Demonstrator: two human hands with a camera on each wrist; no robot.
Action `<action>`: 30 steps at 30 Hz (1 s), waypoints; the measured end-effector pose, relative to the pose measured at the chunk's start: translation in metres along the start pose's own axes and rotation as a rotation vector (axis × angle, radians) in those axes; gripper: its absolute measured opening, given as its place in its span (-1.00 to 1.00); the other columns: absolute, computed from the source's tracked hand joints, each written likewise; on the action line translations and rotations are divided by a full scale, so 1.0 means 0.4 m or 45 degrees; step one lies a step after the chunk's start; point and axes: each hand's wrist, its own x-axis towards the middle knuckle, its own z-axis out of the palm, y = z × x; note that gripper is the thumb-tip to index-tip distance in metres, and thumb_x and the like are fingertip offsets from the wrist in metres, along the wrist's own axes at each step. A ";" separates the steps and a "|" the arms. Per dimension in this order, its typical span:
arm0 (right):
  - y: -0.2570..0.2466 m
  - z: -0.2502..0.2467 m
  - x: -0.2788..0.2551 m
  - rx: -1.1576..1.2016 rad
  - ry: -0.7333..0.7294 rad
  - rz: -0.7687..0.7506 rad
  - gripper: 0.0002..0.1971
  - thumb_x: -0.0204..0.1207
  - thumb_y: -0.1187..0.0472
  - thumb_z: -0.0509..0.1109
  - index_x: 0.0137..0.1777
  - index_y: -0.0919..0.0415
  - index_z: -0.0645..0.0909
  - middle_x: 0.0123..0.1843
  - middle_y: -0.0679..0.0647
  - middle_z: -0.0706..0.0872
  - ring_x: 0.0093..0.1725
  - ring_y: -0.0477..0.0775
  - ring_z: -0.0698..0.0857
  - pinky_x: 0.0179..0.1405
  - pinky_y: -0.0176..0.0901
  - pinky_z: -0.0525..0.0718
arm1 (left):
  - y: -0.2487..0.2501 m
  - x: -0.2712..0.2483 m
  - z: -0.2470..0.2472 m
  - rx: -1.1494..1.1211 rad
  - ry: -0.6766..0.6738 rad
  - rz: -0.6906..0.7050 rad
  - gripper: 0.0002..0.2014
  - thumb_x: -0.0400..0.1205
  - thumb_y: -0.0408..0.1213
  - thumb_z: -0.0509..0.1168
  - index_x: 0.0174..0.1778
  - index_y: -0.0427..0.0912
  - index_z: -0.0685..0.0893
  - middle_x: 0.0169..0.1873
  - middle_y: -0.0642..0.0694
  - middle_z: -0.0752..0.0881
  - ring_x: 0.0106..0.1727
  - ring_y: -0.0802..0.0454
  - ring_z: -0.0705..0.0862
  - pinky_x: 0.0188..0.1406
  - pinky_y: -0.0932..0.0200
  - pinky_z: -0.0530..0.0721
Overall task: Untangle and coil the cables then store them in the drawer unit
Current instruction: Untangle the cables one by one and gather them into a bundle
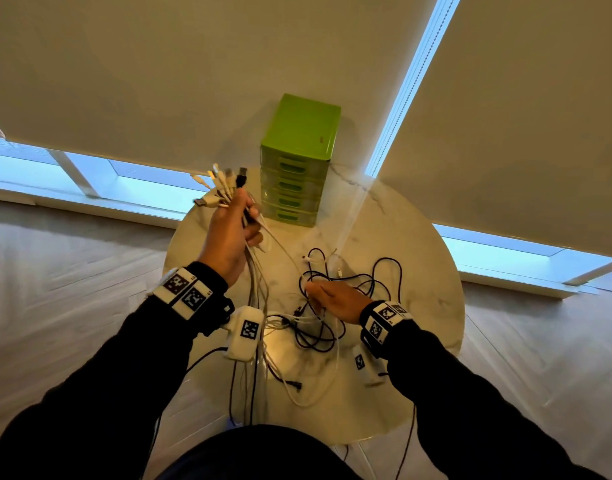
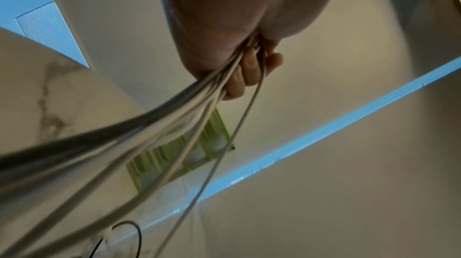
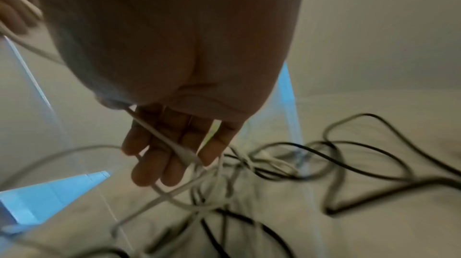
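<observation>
My left hand [image 1: 232, 233] is raised above the round marble table [image 1: 422, 278] and grips a bundle of white and black cables [image 1: 254, 289]; their plugs [image 1: 221, 183] fan out above the fist. The left wrist view shows the fingers [image 2: 245, 74] curled round the bundle [image 2: 174, 116]. One white cable [image 1: 283, 252] runs taut down to my right hand [image 1: 334, 299], which hovers low over the tangle of cables [image 1: 387, 259]. In the right wrist view that white cable [image 3: 172, 144] crosses the straight fingers [image 3: 149, 171], coming out from under the thumb. The green drawer unit [image 1: 299, 157] stands closed at the table's far side.
Loose white and black loops [image 3: 349, 173] spread over the table's middle and right. A black plug [image 1: 295, 385] lies near the front edge. Roller blinds and low windows [image 1: 141, 188] stand behind the table. Wooden floor [image 1: 72, 271] surrounds it.
</observation>
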 end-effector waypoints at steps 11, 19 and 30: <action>0.042 -0.067 0.051 0.051 0.400 -0.012 -0.67 0.81 0.03 0.09 0.41 0.13 0.55 0.09 0.05 0.81 0.05 0.04 0.76 0.11 -0.11 0.67 | -0.007 -0.024 -0.046 0.183 -0.005 0.100 -0.68 0.86 -0.11 0.06 -0.22 -0.05 0.46 -0.39 0.10 0.54 -0.53 0.19 0.25 -0.49 0.22 0.22; 0.118 -0.118 -0.104 -0.015 0.490 0.104 -0.58 0.70 0.35 0.16 0.50 0.05 0.53 0.36 0.18 0.70 0.36 0.15 0.67 0.33 0.13 0.62 | -0.104 -0.094 0.147 -0.029 -0.431 -0.141 -0.71 0.86 -0.18 0.05 -0.19 -0.12 0.45 -0.33 0.01 0.45 -0.52 0.18 0.26 -0.51 0.29 0.27; 0.084 -0.049 -0.453 0.570 0.726 0.240 -0.42 0.67 0.16 0.40 0.61 0.09 0.24 0.08 0.17 0.78 0.08 0.03 0.79 0.25 0.03 0.72 | -0.298 -0.202 0.404 0.377 -0.853 -0.214 -0.69 0.83 -0.05 0.12 -0.17 -0.09 0.55 -0.46 0.00 0.28 -0.48 0.06 0.26 -0.44 0.10 0.26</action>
